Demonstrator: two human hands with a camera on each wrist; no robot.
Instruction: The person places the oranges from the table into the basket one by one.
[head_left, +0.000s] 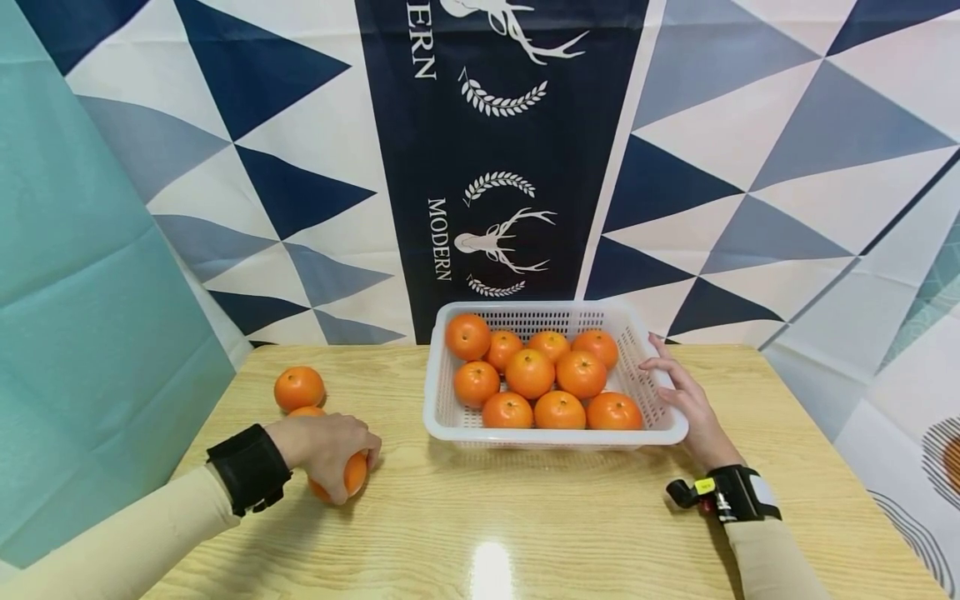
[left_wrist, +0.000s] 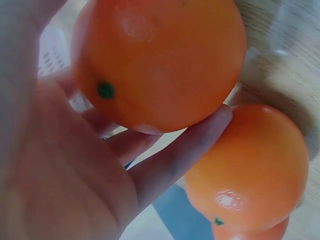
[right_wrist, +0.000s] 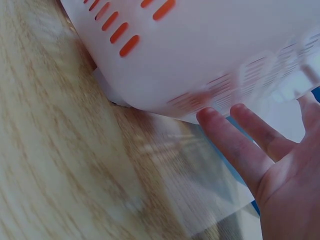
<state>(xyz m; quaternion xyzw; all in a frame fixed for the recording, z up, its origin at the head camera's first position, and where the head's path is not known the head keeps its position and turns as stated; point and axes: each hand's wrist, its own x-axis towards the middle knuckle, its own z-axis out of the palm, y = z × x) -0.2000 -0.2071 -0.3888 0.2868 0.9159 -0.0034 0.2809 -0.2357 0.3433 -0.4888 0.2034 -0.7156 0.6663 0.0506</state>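
My left hand (head_left: 330, 446) grips an orange (head_left: 354, 475) at the left of the table. In the left wrist view, fingers curve around that orange (left_wrist: 165, 65), its green stem spot facing the palm. A second orange (left_wrist: 250, 170) sits right beside the fingers, partly hidden by the hand in the head view. Behind it lies a third orange (head_left: 299, 388). My right hand (head_left: 693, 412) is at the right side of a white plastic basket (head_left: 487, 434) holding several oranges (head_left: 530, 373). In the right wrist view, its extended fingertips (right_wrist: 210, 116) touch the slotted basket wall.
The wooden table (head_left: 465, 508) carries the basket near its back edge. A patterned cloth (head_left: 300, 167) hangs right behind, and a teal cloth (head_left: 97, 292) borders the left side. Oranges in the basket are stacked in places, one high in the back left corner.
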